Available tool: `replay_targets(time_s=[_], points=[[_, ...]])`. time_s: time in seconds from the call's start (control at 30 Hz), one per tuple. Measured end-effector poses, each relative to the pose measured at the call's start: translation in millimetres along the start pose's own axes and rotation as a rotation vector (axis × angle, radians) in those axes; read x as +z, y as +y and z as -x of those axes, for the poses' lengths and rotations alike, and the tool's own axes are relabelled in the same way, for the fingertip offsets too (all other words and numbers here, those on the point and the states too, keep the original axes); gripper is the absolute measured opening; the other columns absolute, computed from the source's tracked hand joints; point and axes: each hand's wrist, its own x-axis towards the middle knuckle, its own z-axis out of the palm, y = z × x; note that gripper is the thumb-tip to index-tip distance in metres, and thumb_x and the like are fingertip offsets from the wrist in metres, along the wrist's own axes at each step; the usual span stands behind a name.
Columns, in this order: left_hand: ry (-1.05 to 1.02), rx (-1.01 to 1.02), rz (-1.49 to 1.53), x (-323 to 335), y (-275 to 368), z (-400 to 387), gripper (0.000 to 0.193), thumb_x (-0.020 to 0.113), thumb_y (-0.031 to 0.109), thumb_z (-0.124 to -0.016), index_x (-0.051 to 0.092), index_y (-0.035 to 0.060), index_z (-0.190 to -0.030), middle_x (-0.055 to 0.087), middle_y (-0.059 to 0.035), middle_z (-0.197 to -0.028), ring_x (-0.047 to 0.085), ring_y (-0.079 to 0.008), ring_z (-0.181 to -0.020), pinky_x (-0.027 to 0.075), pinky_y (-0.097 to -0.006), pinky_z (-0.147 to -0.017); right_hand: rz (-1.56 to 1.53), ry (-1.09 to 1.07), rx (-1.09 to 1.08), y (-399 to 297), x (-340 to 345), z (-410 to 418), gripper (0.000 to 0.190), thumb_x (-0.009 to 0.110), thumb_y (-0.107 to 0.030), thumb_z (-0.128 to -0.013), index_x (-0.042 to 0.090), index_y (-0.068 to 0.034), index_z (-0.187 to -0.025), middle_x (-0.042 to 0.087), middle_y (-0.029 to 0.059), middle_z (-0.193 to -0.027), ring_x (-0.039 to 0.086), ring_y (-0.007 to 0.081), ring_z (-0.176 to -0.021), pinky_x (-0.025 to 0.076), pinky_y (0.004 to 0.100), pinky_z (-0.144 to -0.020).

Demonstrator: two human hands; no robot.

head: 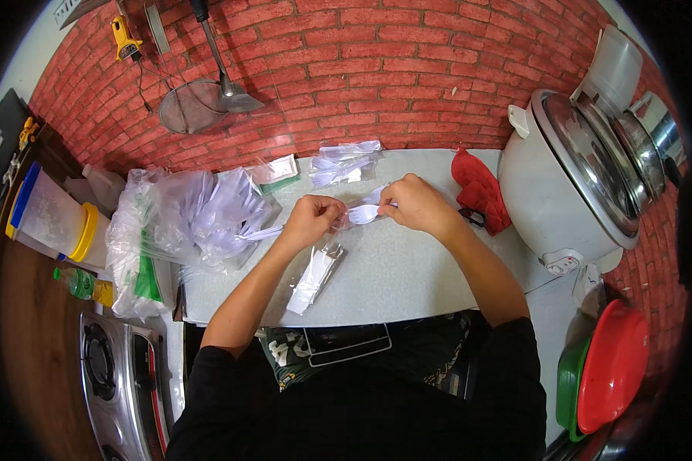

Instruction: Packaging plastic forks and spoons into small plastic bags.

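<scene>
Over the middle of the table my right hand (412, 201) pinches a white plastic spoon (363, 215) by its handle, the bowl pointing left. A plastic fork (375, 197) lies just behind the spoon; whether my fingers also hold it is unclear. My left hand (316, 219) grips the edge of a clear plastic wrapper (341, 222) near the spoon's bowl. Below my left hand rests a pile of clear wrappers with white strips (316, 279). Wrapped cutlery packs (346, 164) lie against the wall. Left of my hands, a plastic bag of cutlery (230, 210) spills some handles.
A red cloth (478, 193) lies by a large rice cooker (559, 190) at right. A gas stove (121, 380) stands lower left, near an oil bottle (83, 286). Red (614, 366) and green basins are lower right. A strainer (191, 106) hangs on the brick wall.
</scene>
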Motion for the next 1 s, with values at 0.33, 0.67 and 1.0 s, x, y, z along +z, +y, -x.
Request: replay_targets(time_s=[0.33, 0.67, 1.0], points=[[0.040, 0.035, -0.073, -4.5, -11.9, -7.0, 0.023, 0.052, 0.009, -0.095, 0.065, -0.0097, -0.100, 0.069, -0.0127, -0.086, 0.069, -0.0171, -0.075, 0.055, -0.0278, -0.063, 0.120, 0.098, 0.003, -4.2, -1.3, 2.4, 0.013, 0.070, -0.018, -0.078, 0.072, -0.006, -0.084, 0.067, 0.0160, -0.077, 0.064, 0.0348, -0.074, 0.050, 0.0431, -0.070], [0.069, -0.019, -0.096, 1.7, -6.3, -5.7, 0.020, 0.059, 0.010, -0.091, 0.068, -0.0066, -0.094, 0.070, -0.0106, -0.079, 0.066, -0.0134, -0.069, 0.053, -0.0257, -0.060, 0.185, 0.173, -0.108, -2.2, -3.8, 1.9, 0.014, 0.069, -0.019, -0.077, 0.072, -0.008, -0.085, 0.067, 0.0154, -0.081, 0.065, 0.0333, -0.080, 0.051, 0.0431, -0.073], [0.102, 0.034, -0.047, 7.9, 0.9, -5.5, 0.021, 0.061, 0.013, -0.091, 0.069, -0.0048, -0.097, 0.069, -0.0084, -0.079, 0.064, -0.0115, -0.068, 0.053, -0.0254, -0.060, 0.169, 0.151, -0.167, -6.4, -7.4, -2.0, 0.015, 0.070, -0.020, -0.077, 0.072, -0.009, -0.087, 0.068, 0.0104, -0.085, 0.064, 0.0306, -0.080, 0.050, 0.0411, -0.073]])
